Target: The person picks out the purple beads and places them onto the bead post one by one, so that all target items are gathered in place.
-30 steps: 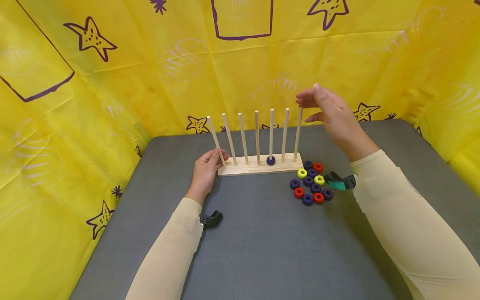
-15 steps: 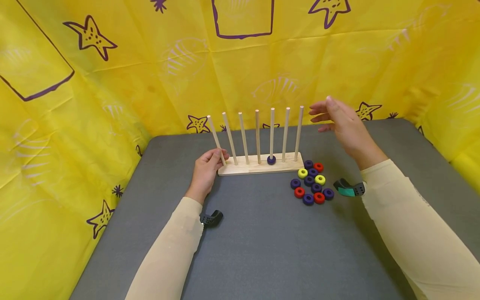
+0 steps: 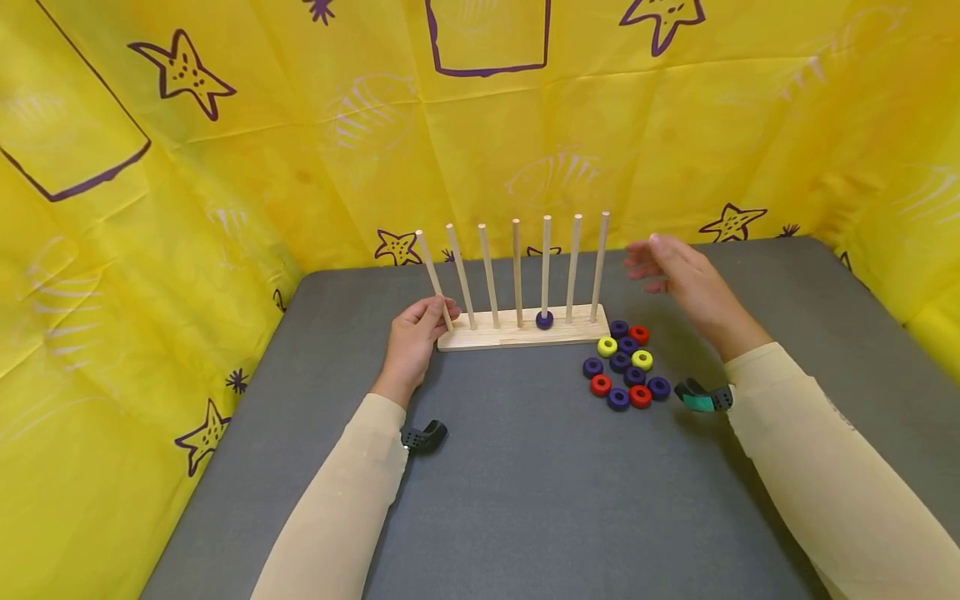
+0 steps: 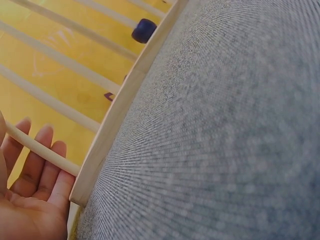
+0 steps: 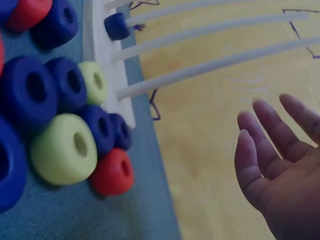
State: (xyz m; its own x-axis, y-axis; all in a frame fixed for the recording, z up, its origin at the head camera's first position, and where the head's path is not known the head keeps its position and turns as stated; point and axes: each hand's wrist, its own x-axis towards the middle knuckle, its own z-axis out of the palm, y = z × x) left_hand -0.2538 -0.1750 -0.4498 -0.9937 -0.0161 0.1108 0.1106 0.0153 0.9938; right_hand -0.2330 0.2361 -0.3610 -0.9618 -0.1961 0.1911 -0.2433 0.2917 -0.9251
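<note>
While your left hand (image 3: 415, 337) reaches the left end of the wooden base (image 3: 491, 339), its thumb and fingers pinch the leftmost peg (image 3: 431, 262) low down, the fingers lying side by side behind it (the left wrist view shows little of the thumb). The base lies flat on the grey table (image 3: 480, 492), between its far left and far right corners, nearer the far edge than the near one. Seven pegs rise from it in a row, and a dark blue ring (image 3: 544, 323) sits at the foot of the fifth from the left, around the peg.

Your right hand (image 3: 697, 287) hangs over the table toward its far right corner, apart from the rightmost peg (image 3: 599, 267) and to its right. Its fingers are loosely bent and slightly spread, the palm turned in toward the pegs.

Below that hand, by the base's right end, you have twelve loose rings (image 3: 618, 367) lying close together on the table: seven dark blue, three red and two yellow. Dark straps (image 3: 425, 437) sit by both your wrists, against pale sleeves (image 3: 337, 508). Beyond the table's far edge hangs a yellow cloth (image 3: 472, 125) printed with starfish and fish.
</note>
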